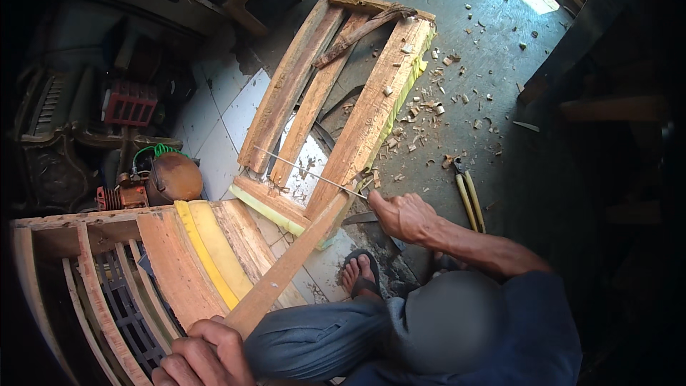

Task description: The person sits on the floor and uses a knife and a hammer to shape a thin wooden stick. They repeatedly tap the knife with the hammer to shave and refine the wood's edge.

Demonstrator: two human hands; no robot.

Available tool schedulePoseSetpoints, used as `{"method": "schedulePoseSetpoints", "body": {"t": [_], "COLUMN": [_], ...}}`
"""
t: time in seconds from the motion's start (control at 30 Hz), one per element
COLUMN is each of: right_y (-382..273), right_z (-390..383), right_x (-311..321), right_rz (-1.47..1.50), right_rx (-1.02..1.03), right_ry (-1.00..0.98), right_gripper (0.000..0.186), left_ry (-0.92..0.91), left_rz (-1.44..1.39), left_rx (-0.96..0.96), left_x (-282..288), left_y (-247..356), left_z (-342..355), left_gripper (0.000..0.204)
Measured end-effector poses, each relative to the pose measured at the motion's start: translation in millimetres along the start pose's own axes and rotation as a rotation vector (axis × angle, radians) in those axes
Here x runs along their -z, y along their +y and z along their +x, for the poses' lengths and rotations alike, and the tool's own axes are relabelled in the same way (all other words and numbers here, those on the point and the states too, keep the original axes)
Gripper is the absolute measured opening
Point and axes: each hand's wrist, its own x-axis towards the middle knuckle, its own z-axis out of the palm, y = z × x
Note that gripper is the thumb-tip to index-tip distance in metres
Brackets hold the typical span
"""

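Right hand [404, 216] closed round a thin metal rod [307, 171], laid across the near end of a worn wooden frame [357, 111] with yellow foam edging, lying on the floor [486, 78]. Left hand [204, 354] wrapped round a long wooden slat [293, 261] leaning on the frame's near corner. Wood chips [429, 107] litter the floor; yellow-handled pliers [469, 200] lie by the right forearm.

No packages, labels, signs or screens (workshop floor only)
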Motion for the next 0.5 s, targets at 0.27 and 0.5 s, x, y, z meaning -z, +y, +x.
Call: {"method": "schedulePoseSetpoints", "body": {"t": [0.27, 0.5], "right_y": [19, 4], "right_z": [-4, -10], "right_x": [-22, -41], "right_rz": [-0.076, -0.058], "right_rx": [-0.078, -0.081], "right_ry": [0.096, 0.188], "right_gripper": [0.014, 0.018], "left_ry": [0.071, 0.040], "left_rz": [-0.007, -0.019], "left_rx": [0.008, 0.018], "left_x": [5, 1], "left_y": [1, -4], "left_z": [5, 3], "left_gripper": [0.025, 0.025]}}
